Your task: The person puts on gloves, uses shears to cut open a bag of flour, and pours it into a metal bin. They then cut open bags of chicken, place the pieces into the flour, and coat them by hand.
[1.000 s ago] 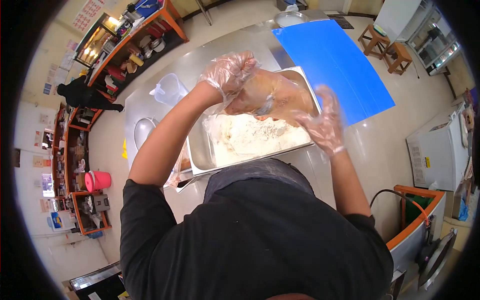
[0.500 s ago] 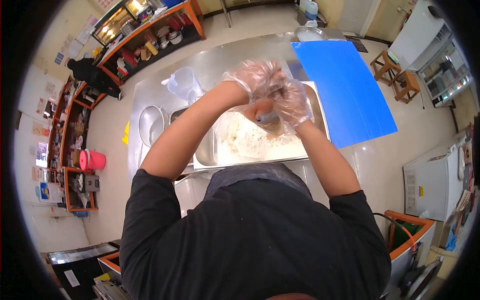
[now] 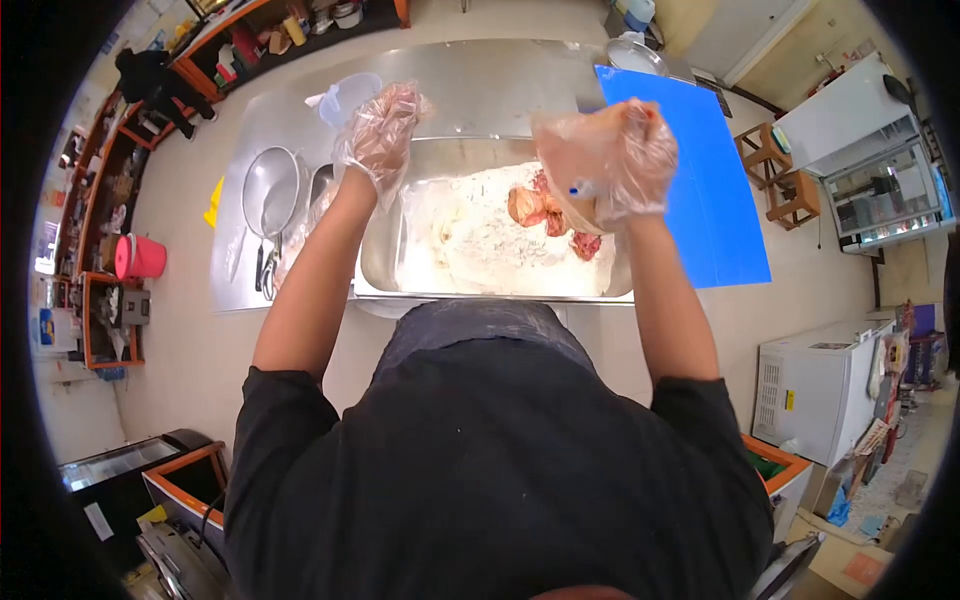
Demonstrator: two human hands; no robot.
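Observation:
Both my hands wear clear, loose plastic gloves. My right hand [image 3: 648, 165] is closed around a clear plastic bag [image 3: 575, 150], raised above the right side of a steel tray [image 3: 455, 150]. The bag hangs toward the middle, with a small blue mark on it. Below, several reddish-orange raw meat pieces [image 3: 530, 207] lie on white flour [image 3: 470, 235] in the tray. My left hand [image 3: 383, 135] is lifted over the tray's far left corner, near a clear plastic jug [image 3: 350, 97]. Its fingers look loosely extended, with nothing visible in them.
On the steel table [image 3: 490, 75], a mesh strainer [image 3: 272, 190] lies left of the tray, with dark-handled tools beside it. A blue board [image 3: 710, 190] covers the right side. A round metal pan [image 3: 637, 57] sits behind. Another person [image 3: 155, 85] stands far left.
My hands have parted from each other, left hand going left and right hand going right with the bag. The reddish meat pieces now show on the flour.

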